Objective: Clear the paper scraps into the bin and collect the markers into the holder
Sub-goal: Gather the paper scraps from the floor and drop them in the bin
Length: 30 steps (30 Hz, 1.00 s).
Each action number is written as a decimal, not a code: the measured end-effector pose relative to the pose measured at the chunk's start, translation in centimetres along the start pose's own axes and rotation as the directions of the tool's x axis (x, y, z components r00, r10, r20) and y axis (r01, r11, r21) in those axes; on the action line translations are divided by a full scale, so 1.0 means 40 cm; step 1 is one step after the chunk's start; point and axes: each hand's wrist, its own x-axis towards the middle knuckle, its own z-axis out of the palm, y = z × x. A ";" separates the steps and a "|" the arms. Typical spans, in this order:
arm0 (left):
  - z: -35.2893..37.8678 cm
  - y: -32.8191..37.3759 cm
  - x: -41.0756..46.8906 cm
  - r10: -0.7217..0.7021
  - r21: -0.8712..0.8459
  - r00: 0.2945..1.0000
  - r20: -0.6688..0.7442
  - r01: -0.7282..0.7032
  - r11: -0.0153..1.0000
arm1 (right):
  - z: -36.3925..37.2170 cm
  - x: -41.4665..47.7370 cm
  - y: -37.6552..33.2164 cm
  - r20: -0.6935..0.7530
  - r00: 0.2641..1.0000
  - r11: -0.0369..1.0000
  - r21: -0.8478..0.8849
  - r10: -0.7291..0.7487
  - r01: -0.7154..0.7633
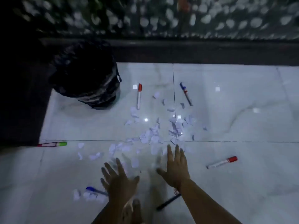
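Tiled floor: 6 markers, 1 bin.

Home-like interior: glossy marble floor tiles, dark skirting.

White paper scraps and capped markers strewn beside black-lined bin.

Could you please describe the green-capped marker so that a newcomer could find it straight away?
Start at the black-bagged bin at the far left. Come nearer along the floor's left edge to the green-capped marker, lying crosswise. No other marker has a green cap.
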 end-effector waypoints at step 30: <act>0.027 0.237 0.378 0.540 0.105 0.653 -0.531 -0.582 0.806 | -0.028 0.384 0.000 -0.474 0.806 0.934 -0.228 -0.354 0.275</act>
